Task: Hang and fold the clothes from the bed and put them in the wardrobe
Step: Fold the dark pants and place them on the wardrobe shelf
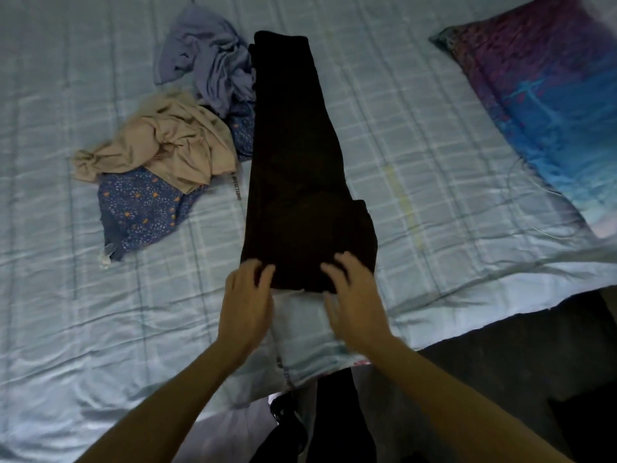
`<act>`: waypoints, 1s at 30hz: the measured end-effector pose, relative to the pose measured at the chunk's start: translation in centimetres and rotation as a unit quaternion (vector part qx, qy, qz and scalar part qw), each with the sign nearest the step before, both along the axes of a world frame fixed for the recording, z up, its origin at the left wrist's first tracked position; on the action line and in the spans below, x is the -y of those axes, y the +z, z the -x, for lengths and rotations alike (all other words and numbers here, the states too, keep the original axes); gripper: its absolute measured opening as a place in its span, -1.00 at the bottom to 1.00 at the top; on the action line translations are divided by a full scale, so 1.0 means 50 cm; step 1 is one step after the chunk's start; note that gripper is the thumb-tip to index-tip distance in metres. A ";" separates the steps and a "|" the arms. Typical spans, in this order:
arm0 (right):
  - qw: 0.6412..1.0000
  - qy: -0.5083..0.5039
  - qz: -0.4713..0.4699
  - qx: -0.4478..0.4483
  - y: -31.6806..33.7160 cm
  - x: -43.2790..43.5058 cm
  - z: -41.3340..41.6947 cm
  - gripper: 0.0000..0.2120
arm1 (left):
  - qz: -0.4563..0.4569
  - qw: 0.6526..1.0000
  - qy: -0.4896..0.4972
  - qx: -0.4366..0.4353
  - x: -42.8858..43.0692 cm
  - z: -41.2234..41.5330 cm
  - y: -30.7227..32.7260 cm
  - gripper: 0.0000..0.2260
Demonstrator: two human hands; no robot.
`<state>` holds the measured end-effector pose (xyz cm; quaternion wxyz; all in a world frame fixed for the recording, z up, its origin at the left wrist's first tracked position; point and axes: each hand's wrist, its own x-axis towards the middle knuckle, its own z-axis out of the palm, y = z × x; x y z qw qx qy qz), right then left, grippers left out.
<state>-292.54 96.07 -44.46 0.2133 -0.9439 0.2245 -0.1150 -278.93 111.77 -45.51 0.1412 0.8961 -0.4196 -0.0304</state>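
A pair of black trousers (293, 168) lies lengthwise on the pale blue bed (434, 155), folded leg on leg, with the waist end nearest me. My left hand (245, 295) is at the waist's left corner, fingers loosely spread and touching the cloth. At the waist's right corner my right hand (350, 292) lies the same way, fingertips on the fabric. Both hands are blurred. Neither clearly grips the trousers.
Left of the trousers lies a heap of crumpled clothes: a grey-blue garment (210, 58), a beige one (167, 142) and a dark blue patterned one (143, 212). A purple and blue pillow (547, 95) sits at the right. The bed's edge and dark floor (534, 345) are lower right.
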 end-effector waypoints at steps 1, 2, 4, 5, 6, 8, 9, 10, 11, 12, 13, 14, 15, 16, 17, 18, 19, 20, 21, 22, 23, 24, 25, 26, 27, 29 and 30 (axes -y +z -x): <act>0.997 0.046 0.014 -0.052 -0.034 -0.023 0.026 -0.44 | -0.052 0.998 -0.033 -0.014 -0.025 0.027 -0.035 -0.47; 0.991 0.078 0.027 -0.102 -0.058 -0.037 0.044 -0.34 | -0.094 0.994 -0.054 -0.027 -0.047 0.047 -0.062 -0.39; 0.981 0.100 0.041 -0.160 -0.086 -0.033 0.044 -0.14 | -0.139 0.987 -0.067 -0.042 -0.056 0.059 -0.085 -0.24; 0.979 0.097 0.053 -0.169 -0.091 -0.020 0.028 -0.07 | -0.141 0.987 -0.073 -0.036 -0.044 0.053 -0.085 -0.22; 0.979 0.090 0.062 -0.173 -0.095 -0.006 0.007 -0.01 | -0.128 0.988 -0.087 -0.022 -0.026 0.043 -0.085 -0.22; 0.974 0.084 0.062 -0.202 -0.101 0.026 -0.042 0.11 | -0.118 0.986 -0.119 0.011 0.021 0.014 -0.086 -0.21; 0.966 0.091 0.062 -0.233 -0.112 0.041 -0.066 0.15 | -0.131 0.983 -0.124 0.018 0.044 -0.003 -0.091 -0.17; 0.958 0.098 0.064 -0.263 -0.124 0.053 -0.084 0.18 | -0.148 0.981 -0.121 0.020 0.064 -0.021 -0.099 -0.12; 0.951 0.104 0.065 -0.284 -0.136 0.060 -0.096 0.17 | -0.166 0.980 -0.110 0.018 0.081 -0.038 -0.106 -0.07; 0.948 0.107 0.068 -0.292 -0.144 0.066 -0.105 0.13 | -0.180 0.979 -0.098 0.013 0.094 -0.054 -0.114 -0.05; 0.950 0.105 0.069 -0.286 -0.152 0.071 -0.112 0.06 | -0.192 0.977 -0.090 0.005 0.106 -0.069 -0.120 -0.02; 0.953 0.104 0.063 -0.278 -0.158 0.073 -0.119 -0.02 | -0.203 0.975 -0.091 0.000 0.114 -0.080 -0.127 0.01; 0.955 0.103 0.050 -0.273 -0.162 0.071 -0.123 -0.08 | -0.216 0.971 -0.099 -0.004 0.119 -0.087 -0.135 0.03; 0.960 0.096 0.037 -0.261 -0.164 0.067 -0.126 -0.11 | -0.226 0.968 -0.106 -0.003 0.122 -0.090 -0.140 0.02; 0.965 0.086 0.028 -0.247 -0.163 0.063 -0.129 -0.13 | -0.230 0.966 -0.114 0.001 0.123 -0.092 -0.144 -0.02; 0.970 0.073 0.020 -0.232 -0.160 0.062 -0.129 -0.16 | -0.225 0.966 -0.124 0.008 0.122 -0.092 -0.145 -0.08; 0.973 0.064 0.012 -0.222 -0.158 0.062 -0.127 -0.19 | -0.216 0.967 -0.133 0.016 0.119 -0.091 -0.142 -0.15; 0.976 0.059 0.006 -0.209 -0.148 0.063 -0.122 -0.22 | -0.208 0.968 -0.138 0.023 0.114 -0.089 -0.133 -0.21; 0.976 0.063 -0.008 -0.207 -0.134 0.063 -0.114 -0.25 | -0.198 0.970 -0.140 0.026 0.106 -0.084 -0.124 -0.24; 0.975 0.066 -0.022 -0.210 -0.113 0.062 -0.107 -0.29 | -0.193 0.971 -0.139 0.022 0.097 -0.078 -0.109 -0.27; 0.973 0.070 -0.035 -0.219 -0.087 0.059 -0.097 -0.33 | -0.198 0.970 -0.143 0.005 0.090 -0.066 -0.083 -0.29; 0.967 0.078 -0.051 -0.236 -0.060 0.052 -0.083 -0.38 | -0.212 0.965 -0.150 -0.022 0.080 -0.050 -0.055 -0.31; 0.958 0.094 -0.074 -0.260 -0.032 0.041 -0.064 -0.41 | -0.235 0.956 -0.161 -0.065 0.069 -0.031 -0.022 -0.36; 0.945 0.115 -0.096 -0.291 -0.003 0.027 -0.042 -0.44 | -0.259 0.945 -0.168 -0.108 0.056 -0.010 0.010 -0.44; 0.927 0.136 -0.119 -0.330 0.026 0.012 -0.020 -0.46 | -0.287 0.926 -0.190 -0.154 0.041 0.012 0.040 -0.52; 0.872 0.180 -0.176 -0.420 0.085 -0.004 0.008 -0.46 | -0.312 0.896 -0.228 -0.220 0.019 0.042 0.100 -0.64; 0.842 0.203 -0.202 -0.457 0.117 -0.001 0.006 -0.44 | -0.323 0.882 -0.236 -0.249 0.019 0.041 0.132 -0.66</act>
